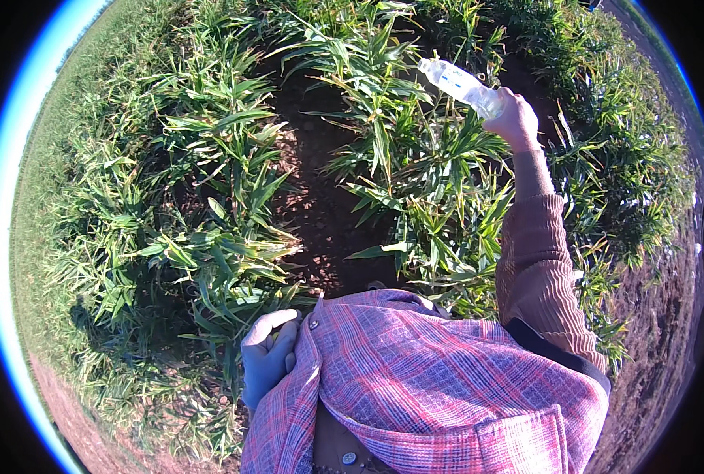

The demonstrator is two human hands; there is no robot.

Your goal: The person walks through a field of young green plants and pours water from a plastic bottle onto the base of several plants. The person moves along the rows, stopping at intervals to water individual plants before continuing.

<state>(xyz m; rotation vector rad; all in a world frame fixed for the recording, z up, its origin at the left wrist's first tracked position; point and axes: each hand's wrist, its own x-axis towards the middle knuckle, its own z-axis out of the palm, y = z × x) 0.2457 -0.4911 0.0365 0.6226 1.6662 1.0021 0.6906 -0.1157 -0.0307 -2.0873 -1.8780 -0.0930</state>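
My bare right hand (513, 120) is stretched out over the plants at the upper right, wrapped around one end of a clear plastic bottle (461, 85). The bottle lies slanted, its narrower end pointing away to the upper left, and a label with blue marks wraps its middle. My left hand (270, 351), in a greyish glove, is low by my body, next to the front edge of my plaid vest (399, 367). Its fingers are curled, and a small yellowish spot shows between them. Whether it grips anything cannot be made out.
Rows of leafy green plants (233, 124) with some dry leaf tips grow on both sides. Between them runs a shaded strip of brown soil (322, 195). Bare ground (654, 332) borders the plants at the right. My brown ribbed sleeve (533, 255) reaches across the right-hand foliage.
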